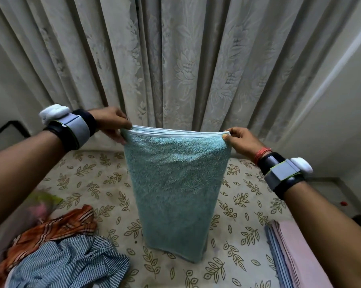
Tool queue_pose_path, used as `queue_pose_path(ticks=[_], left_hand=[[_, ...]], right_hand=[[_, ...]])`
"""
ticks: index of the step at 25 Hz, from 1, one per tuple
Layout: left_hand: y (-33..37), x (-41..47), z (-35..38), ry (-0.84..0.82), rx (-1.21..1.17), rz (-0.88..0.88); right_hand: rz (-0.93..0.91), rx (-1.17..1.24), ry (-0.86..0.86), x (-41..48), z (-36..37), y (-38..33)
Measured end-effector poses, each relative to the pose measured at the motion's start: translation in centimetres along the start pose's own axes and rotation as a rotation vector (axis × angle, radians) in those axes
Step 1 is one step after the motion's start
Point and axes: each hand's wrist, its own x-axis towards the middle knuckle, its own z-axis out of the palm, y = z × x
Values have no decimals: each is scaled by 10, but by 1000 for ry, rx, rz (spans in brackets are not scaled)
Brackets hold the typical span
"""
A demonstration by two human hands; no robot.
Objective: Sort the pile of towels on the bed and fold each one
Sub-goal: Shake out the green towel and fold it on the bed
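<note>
A light blue terry towel (175, 190) hangs folded in layers above the bed (104, 183), its lower edge reaching down to the sheet. My left hand (111, 123) pinches its top left corner and my right hand (241, 140) pinches the top right corner, stretching the upper edge straight. At the bottom left lies a loose pile with an orange striped cloth (59, 227) and a blue-and-white striped cloth (67, 265). A stack of folded towels (296, 256), pink on top and blue beneath, sits at the bottom right.
The bed has a cream sheet with a leaf print. Pale patterned curtains (175, 59) hang right behind it. A white wall (341, 111) stands on the right. A dark frame (11, 127) shows at the far left.
</note>
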Motion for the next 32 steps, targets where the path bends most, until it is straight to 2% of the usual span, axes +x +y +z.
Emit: queue_pose_path(ticks=[2,4,8,15,20,26,30,32], left_hand=[[8,17,14,61,-84,-16],[16,36,23,175,-51,26],[27,56,23,304,-142,131],[40,39,13,546,-119,304],[-16,12,47,443,-90,255],[-116,-21,155,208,25,107],[-175,-38,211,40,135,19],[-201,-45,228,-125,127,-56]], right_hand=[[37,-120,-37,19,-3,3],[69,-184,-35,37,-3,2],[75,6,79,71,-3,1],[-168,116,319,63,-18,-19],[-134,113,159,2,6,16],[134,24,-186,-85,80,125],[311,91,-349,-139,124,177],[439,132,-476,-161,140,196]])
